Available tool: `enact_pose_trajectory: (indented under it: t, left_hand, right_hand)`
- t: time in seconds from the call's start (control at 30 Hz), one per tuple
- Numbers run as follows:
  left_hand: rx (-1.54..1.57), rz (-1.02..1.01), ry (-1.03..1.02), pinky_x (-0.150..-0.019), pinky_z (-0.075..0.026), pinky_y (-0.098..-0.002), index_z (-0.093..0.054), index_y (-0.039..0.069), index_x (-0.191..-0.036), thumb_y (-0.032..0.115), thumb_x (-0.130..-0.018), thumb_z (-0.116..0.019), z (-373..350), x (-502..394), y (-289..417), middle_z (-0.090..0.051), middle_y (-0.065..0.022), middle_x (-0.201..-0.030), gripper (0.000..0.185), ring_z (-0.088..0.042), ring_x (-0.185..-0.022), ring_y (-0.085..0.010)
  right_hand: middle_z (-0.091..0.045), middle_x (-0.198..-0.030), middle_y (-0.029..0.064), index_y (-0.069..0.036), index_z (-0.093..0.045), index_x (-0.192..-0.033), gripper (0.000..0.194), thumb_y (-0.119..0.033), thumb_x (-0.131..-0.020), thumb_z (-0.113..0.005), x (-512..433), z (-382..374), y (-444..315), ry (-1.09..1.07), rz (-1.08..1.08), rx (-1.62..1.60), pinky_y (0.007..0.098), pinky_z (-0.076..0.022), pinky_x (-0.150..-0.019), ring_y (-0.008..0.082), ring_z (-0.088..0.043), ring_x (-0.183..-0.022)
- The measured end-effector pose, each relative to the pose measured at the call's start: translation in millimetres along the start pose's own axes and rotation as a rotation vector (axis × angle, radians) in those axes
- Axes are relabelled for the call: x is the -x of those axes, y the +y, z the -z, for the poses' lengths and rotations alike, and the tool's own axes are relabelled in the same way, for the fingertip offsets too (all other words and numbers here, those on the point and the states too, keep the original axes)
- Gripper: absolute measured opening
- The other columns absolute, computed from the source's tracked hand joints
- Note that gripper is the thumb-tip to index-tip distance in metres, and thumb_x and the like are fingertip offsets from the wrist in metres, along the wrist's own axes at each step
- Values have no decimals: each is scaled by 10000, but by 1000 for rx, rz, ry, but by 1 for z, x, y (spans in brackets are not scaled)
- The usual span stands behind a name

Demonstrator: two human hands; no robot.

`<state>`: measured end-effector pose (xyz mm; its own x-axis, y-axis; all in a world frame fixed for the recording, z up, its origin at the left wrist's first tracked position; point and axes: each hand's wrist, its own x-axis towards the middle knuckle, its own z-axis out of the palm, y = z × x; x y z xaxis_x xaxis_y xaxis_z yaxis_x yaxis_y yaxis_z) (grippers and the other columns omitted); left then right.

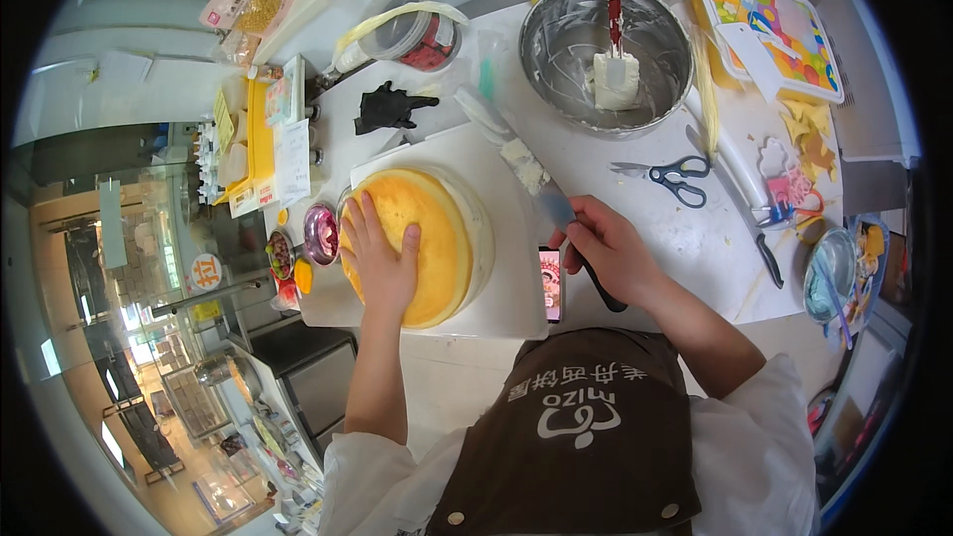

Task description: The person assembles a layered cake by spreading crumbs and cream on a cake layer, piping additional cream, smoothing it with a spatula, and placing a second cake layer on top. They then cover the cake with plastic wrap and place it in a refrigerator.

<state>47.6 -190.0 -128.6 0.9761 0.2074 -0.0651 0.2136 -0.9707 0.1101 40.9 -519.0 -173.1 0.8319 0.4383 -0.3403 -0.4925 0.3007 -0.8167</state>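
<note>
A round yellow sponge cake layer (439,238) tops a stack with a pale cream side, on a white board (514,290). My left hand (383,260) lies flat on that layer, fingers spread. In my right hand (607,249) is the dark handle of a long palette knife (514,149). Its blade slants up and left over the table, beyond the cake's right side, with a lump of cream on it. A steel mixing bowl (536,63) smeared with cream stands farther back. Inside it rests a red-handled spatula (613,15), its head coated in cream.
Scissors (674,175) and a long knife (744,216) lie at the right. A phone (551,286) is beside the board. Small fruit bowls (322,234) stand left of the cake. A black glove (393,106), a lidded tub (432,41) and a patterned box (782,37) are farther back.
</note>
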Motion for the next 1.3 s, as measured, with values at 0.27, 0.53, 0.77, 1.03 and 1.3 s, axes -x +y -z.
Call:
enact_pose_trajectory:
  t: [0.27, 0.53, 0.77, 1.03, 1.3]
  left_hand:
    - [156, -266, -25, -1197, -133, -707, -292, 103, -1631, 446, -1019, -590, 34, -19, 7, -203, -227, -1700, 762, -157, -1561, -482]
    - [9, -266, -89, -1213, -102, -682, -304, 80, -1624, 398, -1039, -545, -2, -3, 55, -199, -207, -1708, 708, -137, -1569, -473]
    - [117, -524, -93, -1235, -54, -642, -260, 83, -1641, 392, -1045, -522, 24, 2, 32, -179, -212, -1713, 721, -125, -1583, -440]
    - [26, -184, -20, -1235, -57, -640, -212, 83, -1652, 432, -1045, -517, -7, -7, 51, -184, -217, -1710, 764, -131, -1583, -436]
    - [179, -549, -53, -1229, -74, -651, -217, 78, -1651, 412, -1044, -510, 18, 10, 31, -171, -228, -1709, 752, -129, -1572, -474]
  right_hand:
    - [-667, -1010, 70, -11, -518, -1301, 245, -59, -1077, -432, -3, -2, 0, -39, -51, 24, 276, -538, -725, 100, -609, -757]
    - [-663, -1025, 77, 0, -511, -1288, 232, -62, -1079, -434, -4, -1, -4, -59, -38, 4, 284, -547, -731, 106, -617, -758]
    - [-667, -1008, 77, 1, -513, -1267, 211, -67, -1080, -444, 0, 10, 0, -39, -47, -43, 272, -551, -728, 95, -616, -763]
    - [-678, -1019, 78, -4, -518, -1272, 215, -70, -1081, -447, 2, 8, 3, -47, -47, -49, 272, -550, -723, 89, -613, -770]
    - [-674, -1030, 78, 0, -512, -1277, 220, -69, -1080, -443, 4, 16, -1, -8, -44, -34, 274, -543, -727, 93, -608, -767]
